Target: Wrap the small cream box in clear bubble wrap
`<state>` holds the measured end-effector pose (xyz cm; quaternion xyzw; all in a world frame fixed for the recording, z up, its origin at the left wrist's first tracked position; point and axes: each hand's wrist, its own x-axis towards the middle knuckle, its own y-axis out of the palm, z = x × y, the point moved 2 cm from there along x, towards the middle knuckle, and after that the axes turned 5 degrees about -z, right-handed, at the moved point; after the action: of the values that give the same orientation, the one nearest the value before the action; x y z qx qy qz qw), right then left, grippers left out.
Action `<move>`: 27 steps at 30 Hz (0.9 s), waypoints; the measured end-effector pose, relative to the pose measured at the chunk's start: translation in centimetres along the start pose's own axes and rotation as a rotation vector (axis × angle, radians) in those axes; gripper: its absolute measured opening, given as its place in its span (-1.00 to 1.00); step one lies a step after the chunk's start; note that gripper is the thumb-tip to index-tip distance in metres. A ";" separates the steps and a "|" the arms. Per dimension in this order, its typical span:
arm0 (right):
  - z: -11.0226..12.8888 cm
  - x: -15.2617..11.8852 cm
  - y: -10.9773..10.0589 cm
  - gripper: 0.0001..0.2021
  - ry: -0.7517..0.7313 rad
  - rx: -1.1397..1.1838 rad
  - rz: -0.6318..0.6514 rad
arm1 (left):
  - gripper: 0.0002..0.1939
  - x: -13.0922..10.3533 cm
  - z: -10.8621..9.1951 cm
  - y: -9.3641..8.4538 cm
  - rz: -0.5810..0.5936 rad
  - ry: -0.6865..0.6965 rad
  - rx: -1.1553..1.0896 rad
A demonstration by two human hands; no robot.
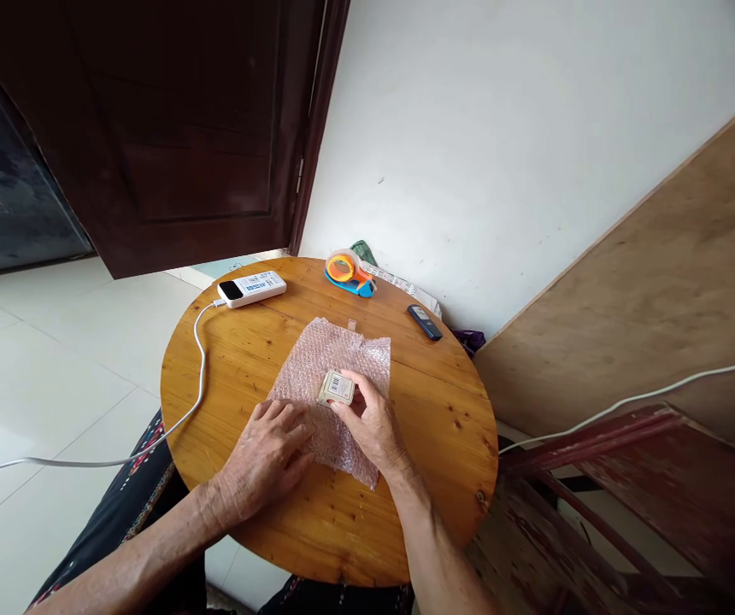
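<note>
A sheet of clear bubble wrap [303, 367] lies on the round wooden table [226, 359]. Over its middle is a small cream-coloured box [338, 388] with a barcode label facing up. My right hand [368, 420] is closed on the box, thumb on the near side and fingers at the far right. At the wrap's near left edge, my left hand [270, 446] has its fingers bent down and gathered at the sheet. Its fingertips are partly hidden, as is the wrap beneath both hands.
A white power bank [252, 289] with a plugged-in white cable [199, 376] sits at the back left. An orange and blue tape dispenser [349, 272] stands at the far edge, and a dark handheld device [425, 322] lies at the right. Beyond are a white wall and a dark door [201, 120].
</note>
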<state>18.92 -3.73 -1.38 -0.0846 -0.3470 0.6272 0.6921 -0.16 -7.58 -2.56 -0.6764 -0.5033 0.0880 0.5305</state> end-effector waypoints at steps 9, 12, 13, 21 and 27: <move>-0.2 0.0 0.1 -0.54 0.015 0.014 0.022 | -0.81 -0.2 -0.1 -0.4 0.001 0.029 0.018; -0.5 0.0 0.2 -0.52 0.015 0.032 0.036 | -0.81 -0.3 0.0 -0.6 0.008 0.035 0.001; -0.5 0.0 0.2 -0.52 0.014 0.035 0.040 | -0.81 -0.3 0.1 -0.7 0.012 0.035 -0.006; 0.5 0.1 -0.9 -0.50 -0.054 -0.007 -0.063 | -0.84 0.7 0.7 -1.9 0.021 0.136 0.064; 1.1 0.1 -2.1 -0.67 -0.009 0.042 -0.173 | -0.80 1.2 0.6 -1.1 -0.005 0.173 0.037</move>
<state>19.98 -4.36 0.67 -0.0367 -0.3430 0.5724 0.7439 -0.63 -6.37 -1.37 -0.6701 -0.4558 0.0373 0.5847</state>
